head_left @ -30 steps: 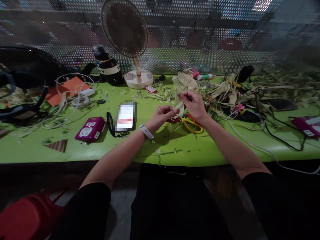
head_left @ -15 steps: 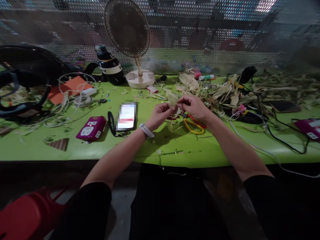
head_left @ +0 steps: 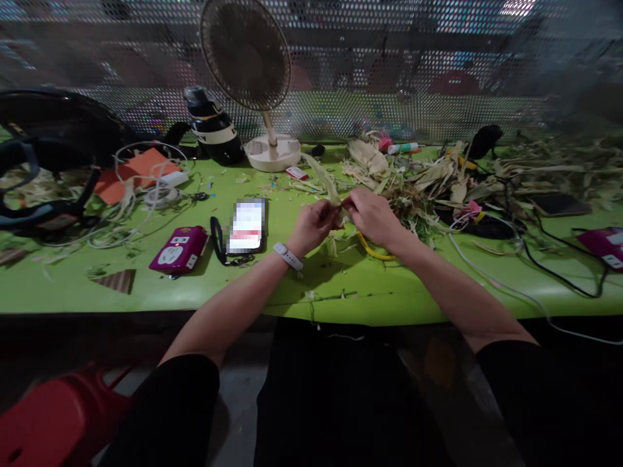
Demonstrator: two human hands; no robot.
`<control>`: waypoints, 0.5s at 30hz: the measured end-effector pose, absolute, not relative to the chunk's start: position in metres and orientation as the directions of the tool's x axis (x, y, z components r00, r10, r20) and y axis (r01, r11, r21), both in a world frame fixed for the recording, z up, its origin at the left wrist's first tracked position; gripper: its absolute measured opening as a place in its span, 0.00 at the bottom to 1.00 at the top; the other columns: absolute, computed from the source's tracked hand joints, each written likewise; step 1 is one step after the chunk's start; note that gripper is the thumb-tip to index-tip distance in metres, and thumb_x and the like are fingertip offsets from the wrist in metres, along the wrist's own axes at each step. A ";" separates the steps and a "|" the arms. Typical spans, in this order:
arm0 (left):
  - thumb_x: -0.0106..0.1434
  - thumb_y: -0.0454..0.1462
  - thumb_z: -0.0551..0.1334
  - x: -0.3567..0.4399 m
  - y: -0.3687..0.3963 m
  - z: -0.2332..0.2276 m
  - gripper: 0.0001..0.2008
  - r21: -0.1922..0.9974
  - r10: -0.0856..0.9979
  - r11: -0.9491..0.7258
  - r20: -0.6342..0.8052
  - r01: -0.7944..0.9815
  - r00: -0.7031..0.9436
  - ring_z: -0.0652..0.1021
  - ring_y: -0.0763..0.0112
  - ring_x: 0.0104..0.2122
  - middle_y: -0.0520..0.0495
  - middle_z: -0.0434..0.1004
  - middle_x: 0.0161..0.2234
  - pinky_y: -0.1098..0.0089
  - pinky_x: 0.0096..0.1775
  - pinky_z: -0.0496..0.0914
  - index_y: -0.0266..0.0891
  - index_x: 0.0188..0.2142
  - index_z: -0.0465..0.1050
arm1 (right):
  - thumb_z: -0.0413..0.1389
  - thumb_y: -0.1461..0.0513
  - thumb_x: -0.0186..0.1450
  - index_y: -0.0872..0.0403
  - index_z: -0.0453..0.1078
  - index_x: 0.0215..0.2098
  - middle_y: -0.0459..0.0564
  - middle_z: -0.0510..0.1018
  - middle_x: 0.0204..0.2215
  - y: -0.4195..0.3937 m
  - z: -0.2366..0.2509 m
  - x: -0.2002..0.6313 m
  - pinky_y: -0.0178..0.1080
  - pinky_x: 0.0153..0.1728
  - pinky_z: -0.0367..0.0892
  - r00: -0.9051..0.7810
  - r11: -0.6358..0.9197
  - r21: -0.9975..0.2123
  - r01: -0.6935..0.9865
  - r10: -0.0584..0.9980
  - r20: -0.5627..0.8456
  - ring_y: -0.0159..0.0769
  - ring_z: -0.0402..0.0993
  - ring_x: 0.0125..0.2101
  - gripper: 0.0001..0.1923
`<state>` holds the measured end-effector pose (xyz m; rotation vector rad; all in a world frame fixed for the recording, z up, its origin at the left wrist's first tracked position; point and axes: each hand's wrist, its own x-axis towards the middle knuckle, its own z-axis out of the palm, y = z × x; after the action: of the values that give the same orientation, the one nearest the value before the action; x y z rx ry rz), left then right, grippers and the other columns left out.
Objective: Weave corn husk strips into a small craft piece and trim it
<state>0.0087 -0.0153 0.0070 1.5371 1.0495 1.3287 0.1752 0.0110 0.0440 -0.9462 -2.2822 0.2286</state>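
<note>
A pale green dried corn husk [head_left: 325,180] rises from between my hands above the table, pointing up and to the left. My left hand [head_left: 315,224], with a light wristband behind it, is closed round the husk's lower end. Close beside it, my right hand [head_left: 368,213] has its fingers pinched at the same end, almost touching the left fingertips. Exactly what the right fingers grip is too small to make out. Under my right hand lies a yellow-handled tool [head_left: 374,249], mostly covered by the hand and wrist.
Heaped husks [head_left: 418,185] spread behind and right of my hands. A phone [head_left: 247,227] and a purple power socket [head_left: 179,250] lie to the left. Further back stand a fan [head_left: 272,152] and a dark bottle [head_left: 217,133]. Cables [head_left: 516,288] cross the right side of the green table [head_left: 243,292].
The husk now stands taller and leans further left above my hands. My right hand has turned, its back now facing up more, and covers more of the yellow-handled tool.
</note>
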 end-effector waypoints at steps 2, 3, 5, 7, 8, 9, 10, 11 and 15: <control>0.59 0.41 0.65 0.008 -0.014 0.007 0.12 0.941 0.946 -0.322 0.315 0.102 0.082 0.72 0.77 0.23 0.52 0.68 0.22 0.74 0.28 0.73 0.38 0.26 0.66 | 0.51 0.66 0.64 0.54 0.70 0.34 0.53 0.75 0.33 0.013 0.043 0.176 0.41 0.38 0.61 -0.522 0.734 -0.407 0.544 0.676 0.521 0.39 0.68 0.34 0.06; 0.59 0.41 0.65 0.007 -0.014 0.006 0.11 0.941 0.945 -0.322 0.314 0.103 0.088 0.73 0.77 0.23 0.51 0.69 0.23 0.74 0.28 0.73 0.38 0.27 0.67 | 0.52 0.66 0.64 0.54 0.70 0.35 0.52 0.75 0.32 0.014 0.043 0.177 0.41 0.38 0.62 -0.528 0.742 -0.418 0.524 0.668 0.524 0.39 0.68 0.34 0.05; 0.59 0.42 0.65 0.007 -0.013 0.006 0.10 0.947 0.946 -0.313 0.303 0.080 0.114 0.75 0.75 0.24 0.50 0.71 0.24 0.73 0.27 0.73 0.38 0.29 0.69 | 0.51 0.65 0.65 0.54 0.71 0.35 0.52 0.76 0.32 0.017 0.044 0.178 0.40 0.37 0.62 -0.561 0.762 -0.420 0.493 0.648 0.516 0.38 0.69 0.34 0.06; 0.58 0.42 0.66 0.007 -0.012 0.005 0.10 0.949 0.945 -0.309 0.300 0.057 0.129 0.76 0.74 0.25 0.49 0.73 0.25 0.73 0.26 0.73 0.38 0.29 0.69 | 0.50 0.65 0.65 0.55 0.72 0.34 0.53 0.76 0.32 0.018 0.043 0.179 0.40 0.38 0.63 -0.590 0.778 -0.384 0.497 0.627 0.508 0.39 0.70 0.34 0.08; 0.58 0.41 0.67 0.007 -0.012 0.005 0.10 0.949 0.944 -0.311 0.303 0.049 0.126 0.76 0.74 0.24 0.49 0.73 0.25 0.74 0.26 0.73 0.38 0.29 0.70 | 0.50 0.65 0.65 0.56 0.72 0.34 0.54 0.76 0.32 0.019 0.043 0.178 0.40 0.38 0.63 -0.594 0.781 -0.360 0.511 0.623 0.509 0.40 0.70 0.35 0.09; 0.57 0.41 0.67 0.008 -0.012 0.005 0.10 0.949 0.945 -0.312 0.306 0.041 0.119 0.75 0.74 0.24 0.49 0.73 0.24 0.74 0.26 0.73 0.38 0.28 0.70 | 0.49 0.65 0.65 0.56 0.72 0.34 0.55 0.76 0.32 0.018 0.042 0.178 0.40 0.38 0.63 -0.588 0.778 -0.339 0.528 0.624 0.515 0.40 0.70 0.35 0.09; 0.57 0.41 0.67 0.008 -0.013 0.005 0.10 0.950 0.946 -0.309 0.304 0.031 0.111 0.75 0.75 0.24 0.50 0.73 0.24 0.74 0.26 0.73 0.38 0.28 0.70 | 0.49 0.65 0.65 0.56 0.72 0.34 0.55 0.76 0.32 0.018 0.042 0.177 0.41 0.39 0.63 -0.575 0.773 -0.327 0.544 0.627 0.526 0.41 0.70 0.36 0.09; 0.57 0.41 0.67 0.008 -0.013 0.006 0.10 0.953 0.949 -0.302 0.298 0.018 0.103 0.75 0.75 0.24 0.50 0.73 0.24 0.74 0.26 0.73 0.38 0.28 0.70 | 0.49 0.64 0.65 0.56 0.72 0.34 0.55 0.77 0.32 0.017 0.041 0.177 0.41 0.39 0.63 -0.561 0.766 -0.326 0.554 0.633 0.534 0.41 0.71 0.36 0.09; 0.56 0.39 0.67 0.011 -0.013 0.010 0.08 0.948 0.948 -0.318 0.317 -0.030 -0.023 0.75 0.75 0.26 0.50 0.75 0.26 0.73 0.30 0.73 0.38 0.28 0.72 | 0.53 0.59 0.64 0.56 0.71 0.37 0.54 0.77 0.33 0.012 0.042 0.172 0.40 0.36 0.64 -0.437 0.681 -0.442 0.584 0.722 0.537 0.39 0.72 0.34 0.09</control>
<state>0.0107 -0.0132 0.0104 1.4086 1.0272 1.4723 0.1725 0.0120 0.0419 -0.9977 -2.1685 0.2456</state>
